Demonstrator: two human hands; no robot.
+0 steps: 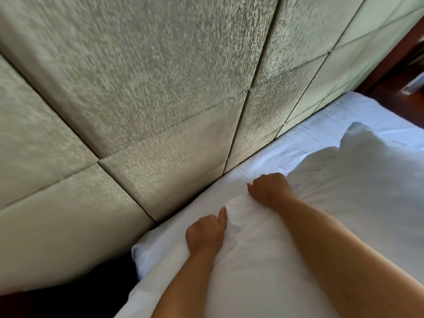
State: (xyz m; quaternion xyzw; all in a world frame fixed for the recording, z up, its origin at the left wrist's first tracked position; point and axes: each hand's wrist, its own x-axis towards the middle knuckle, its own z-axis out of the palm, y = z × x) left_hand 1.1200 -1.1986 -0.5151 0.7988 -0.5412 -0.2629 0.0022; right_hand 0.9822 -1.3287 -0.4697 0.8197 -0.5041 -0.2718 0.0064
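Your left hand [205,235] & right hand [269,191] have fingers clenched on the pillow [344,203] end, so slide it evenly, flush w/ the headboard [160,111] along the bed [321,134] head edge.

A padded wall [149,88] of pale grey-green fabric panels, split by dark seams, fills the view from nine o'clock round to one. Beneath it, from two down to six, runs the bed's white sheet [332,125], lit bright and faintly blue. Reddish-brown wood [387,72] shows at two o'clock. A dark gap [68,301] lies at seven, beside the mattress.
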